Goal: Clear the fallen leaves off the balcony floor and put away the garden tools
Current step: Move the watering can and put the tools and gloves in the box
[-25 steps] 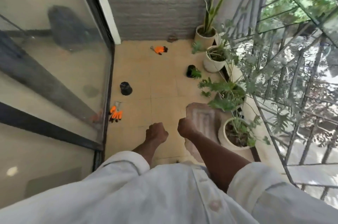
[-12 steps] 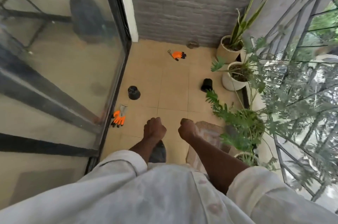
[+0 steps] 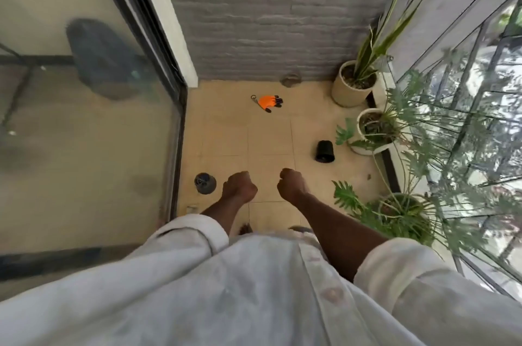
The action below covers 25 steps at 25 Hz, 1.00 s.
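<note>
An orange garden glove lies on the tan tiled floor near the far grey wall, with a small metal tool beside its left edge. A black pot lies tipped on its side at the right. Another small black pot stands close to the glass door. My left hand and my right hand are both curled into fists above the floor, side by side, holding nothing. A small dark leaf scrap lies near the plants.
A sliding glass door runs along the left. Potted plants line the right side under a metal railing. A floor drain sits at the foot of the grey brick wall.
I have walked forward along the balcony. The orange gloves by the door and the doormat have dropped out of view; the far glove and pots look closer. Both fists stay curled.
</note>
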{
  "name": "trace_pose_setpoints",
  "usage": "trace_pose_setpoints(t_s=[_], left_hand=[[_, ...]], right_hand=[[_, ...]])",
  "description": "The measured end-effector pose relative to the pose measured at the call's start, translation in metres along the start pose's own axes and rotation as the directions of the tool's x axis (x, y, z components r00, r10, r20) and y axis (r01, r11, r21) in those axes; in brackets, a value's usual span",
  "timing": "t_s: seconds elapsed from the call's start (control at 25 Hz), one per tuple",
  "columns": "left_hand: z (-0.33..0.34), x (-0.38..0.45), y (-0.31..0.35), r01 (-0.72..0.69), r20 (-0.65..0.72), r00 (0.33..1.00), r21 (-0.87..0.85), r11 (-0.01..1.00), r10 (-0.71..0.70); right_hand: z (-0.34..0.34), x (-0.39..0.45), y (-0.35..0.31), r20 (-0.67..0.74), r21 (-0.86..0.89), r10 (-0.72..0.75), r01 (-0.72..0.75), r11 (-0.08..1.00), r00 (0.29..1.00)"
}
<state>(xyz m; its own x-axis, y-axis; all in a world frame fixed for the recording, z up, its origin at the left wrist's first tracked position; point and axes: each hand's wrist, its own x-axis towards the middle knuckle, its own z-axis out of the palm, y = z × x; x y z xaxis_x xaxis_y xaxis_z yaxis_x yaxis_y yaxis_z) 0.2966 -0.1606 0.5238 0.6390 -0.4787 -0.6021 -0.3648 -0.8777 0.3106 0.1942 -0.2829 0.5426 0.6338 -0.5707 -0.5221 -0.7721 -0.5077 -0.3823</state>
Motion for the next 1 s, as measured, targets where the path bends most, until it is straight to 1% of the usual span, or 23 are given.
trace_pose_setpoints(t_s=[0.04, 0.2, 0.36, 0.52, 0.64, 0.72, 0.8, 0.88, 0.96, 1.0], left_hand=[[-0.008, 0.013, 0.002, -0.006, 0.011, 1.0, 0.013, 1.0, 0.006], [-0.043, 0.065, 0.012, -0.021, 0.066, 0.998, 0.03, 0.999, 0.019], [-0.091, 0.147, 0.023, 0.004, 0.069, 0.998, 0.001, 1.0, -0.004], [-0.137, 0.232, 0.043, 0.073, 0.08, 0.994, 0.0, 0.997, -0.073], [-0.175, 0.303, 0.08, 0.144, 0.145, 0.98, -0.069, 0.987, -0.132], [-0.201, 0.36, 0.105, 0.189, 0.129, 0.977, -0.142, 0.972, -0.171], [-0.218, 0.419, 0.119, 0.209, 0.108, 0.976, -0.208, 0.955, -0.19], [-0.223, 0.478, 0.118, 0.221, 0.089, 0.975, -0.269, 0.937, -0.204], [-0.21, 0.542, 0.106, 0.237, 0.107, 0.971, -0.269, 0.934, -0.215], [-0.194, 0.575, 0.096, 0.243, 0.126, 0.968, -0.24, 0.94, -0.218]], right_hand=[[-0.006, 0.015, -0.007, -0.012, 0.015, 0.009, -0.009, 1.0, 1.0], [-0.036, 0.079, -0.022, -0.087, 0.131, 0.12, -0.108, 0.985, 0.989], [-0.063, 0.176, -0.047, -0.079, 0.226, 0.162, -0.141, 0.964, 0.984], [-0.107, 0.272, -0.075, 0.002, 0.171, 0.096, -0.095, 0.981, 0.995], [-0.15, 0.356, -0.088, 0.07, 0.191, 0.13, -0.141, 0.971, 0.989], [-0.166, 0.416, -0.088, 0.112, 0.177, 0.148, -0.166, 0.97, 0.983], [-0.171, 0.474, -0.085, 0.158, 0.117, 0.158, -0.177, 0.977, 0.975], [-0.163, 0.531, -0.078, 0.183, 0.056, 0.163, -0.176, 0.983, 0.969], [-0.137, 0.596, -0.071, 0.222, -0.005, 0.17, -0.173, 0.985, 0.96], [-0.118, 0.63, -0.064, 0.249, -0.038, 0.17, -0.166, 0.985, 0.954]])
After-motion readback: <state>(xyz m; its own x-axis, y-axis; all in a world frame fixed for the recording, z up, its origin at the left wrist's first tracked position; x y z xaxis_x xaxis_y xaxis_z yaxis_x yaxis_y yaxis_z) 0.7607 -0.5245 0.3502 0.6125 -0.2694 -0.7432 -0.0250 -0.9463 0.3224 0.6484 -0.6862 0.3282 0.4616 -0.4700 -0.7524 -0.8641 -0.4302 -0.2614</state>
